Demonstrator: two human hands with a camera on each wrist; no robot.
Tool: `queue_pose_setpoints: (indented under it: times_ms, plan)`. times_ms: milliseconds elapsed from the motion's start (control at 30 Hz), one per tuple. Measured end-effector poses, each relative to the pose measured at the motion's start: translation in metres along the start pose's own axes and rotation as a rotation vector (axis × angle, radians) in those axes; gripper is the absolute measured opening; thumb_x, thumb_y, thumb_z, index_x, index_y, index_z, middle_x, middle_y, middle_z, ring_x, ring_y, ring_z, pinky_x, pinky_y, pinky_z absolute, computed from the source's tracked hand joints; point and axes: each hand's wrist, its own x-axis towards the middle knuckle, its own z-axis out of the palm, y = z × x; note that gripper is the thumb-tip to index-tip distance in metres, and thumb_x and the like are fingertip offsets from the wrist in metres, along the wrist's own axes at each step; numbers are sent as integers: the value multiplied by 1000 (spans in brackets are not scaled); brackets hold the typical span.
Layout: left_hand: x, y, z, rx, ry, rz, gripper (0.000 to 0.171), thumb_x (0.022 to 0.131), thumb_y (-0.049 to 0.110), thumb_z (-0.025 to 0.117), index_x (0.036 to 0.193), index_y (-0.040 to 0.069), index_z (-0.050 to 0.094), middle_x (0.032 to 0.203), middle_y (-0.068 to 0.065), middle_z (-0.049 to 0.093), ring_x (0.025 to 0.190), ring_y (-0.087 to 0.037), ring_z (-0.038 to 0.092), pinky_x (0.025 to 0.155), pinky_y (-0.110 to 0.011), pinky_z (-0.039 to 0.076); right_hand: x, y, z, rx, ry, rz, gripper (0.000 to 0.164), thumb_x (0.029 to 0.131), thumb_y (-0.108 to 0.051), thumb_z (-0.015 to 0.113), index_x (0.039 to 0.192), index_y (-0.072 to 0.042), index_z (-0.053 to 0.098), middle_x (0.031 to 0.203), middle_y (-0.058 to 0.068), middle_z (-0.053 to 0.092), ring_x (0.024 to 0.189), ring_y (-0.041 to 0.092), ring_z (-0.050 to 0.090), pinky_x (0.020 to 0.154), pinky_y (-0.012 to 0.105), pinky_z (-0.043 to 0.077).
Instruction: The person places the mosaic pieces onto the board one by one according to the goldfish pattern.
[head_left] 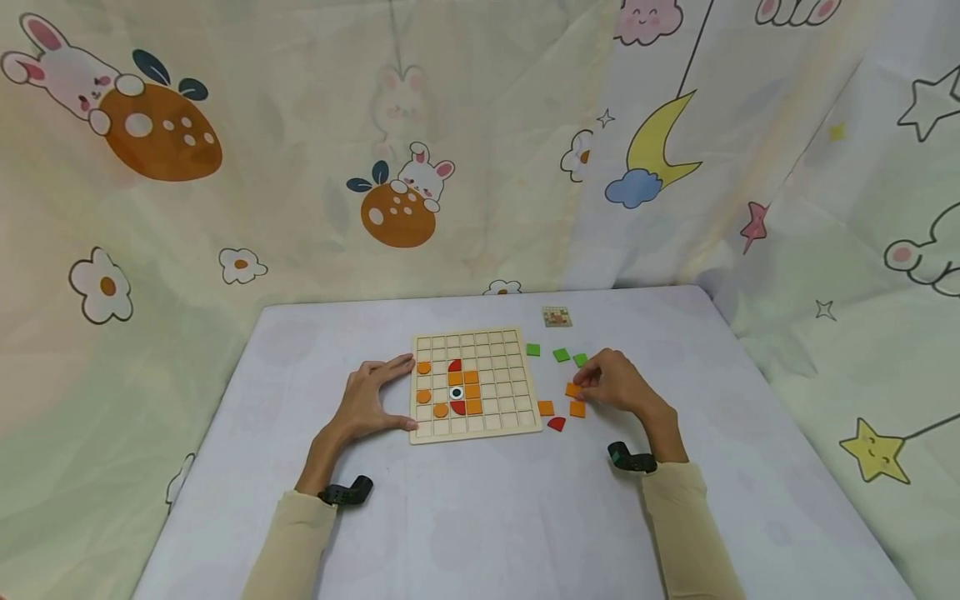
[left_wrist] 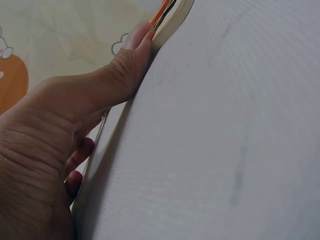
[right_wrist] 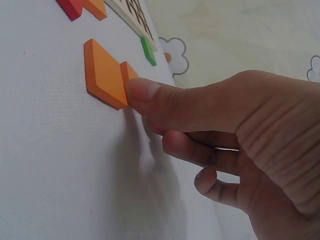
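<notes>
A light wooden grid board (head_left: 498, 404) lies on the table. On its left part sit three orange discs (head_left: 423, 396), two red quarter-round tiles (head_left: 455, 366), several orange squares (head_left: 472, 392) and an eye tile (head_left: 457, 392). My left hand (head_left: 367, 402) rests against the board's left edge, thumb and fingers spread apart. Right of the board, my right hand (head_left: 618, 382) pinches an orange square tile (head_left: 572, 390) between thumb and fingers. Just in front of it lies another orange square (right_wrist: 104, 75), close to the pinched one.
Nearer the board are one more orange square (head_left: 546, 408) and a red quarter-round tile (head_left: 557, 424). Three green tiles (head_left: 562, 355) lie farther back, with a small patterned card (head_left: 557, 317) behind them. A printed curtain (head_left: 300, 167) hangs behind the white table (head_left: 480, 517).
</notes>
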Motion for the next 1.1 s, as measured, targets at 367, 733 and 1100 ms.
queue_pose_setpoints:
  times_ms: [367,733,1100]
  plan:
    - [1,0,1,2,-14,-16,115,61,59,101,161,22,57,173,1,48,138,-35,48,115,-62,31,0,6,2,7,12,-12,20,85,-7,94,103,-2,86,88,4,80,79,16,65,74,28,55]
    - [1,0,1,4,-10,-15,115,61,59,101,161,22,57,172,0,49,137,-35,48,114,-63,31,0,6,2,-3,18,5,21,83,-10,95,100,-3,86,84,2,77,77,16,63,72,26,53]
    - [0,1,0,0,-16,-21,115,61,59,101,161,23,56,173,1,48,137,-34,47,115,-62,31,3,7,7,-10,28,14,16,88,-9,91,101,-4,85,87,3,77,80,16,64,75,28,55]
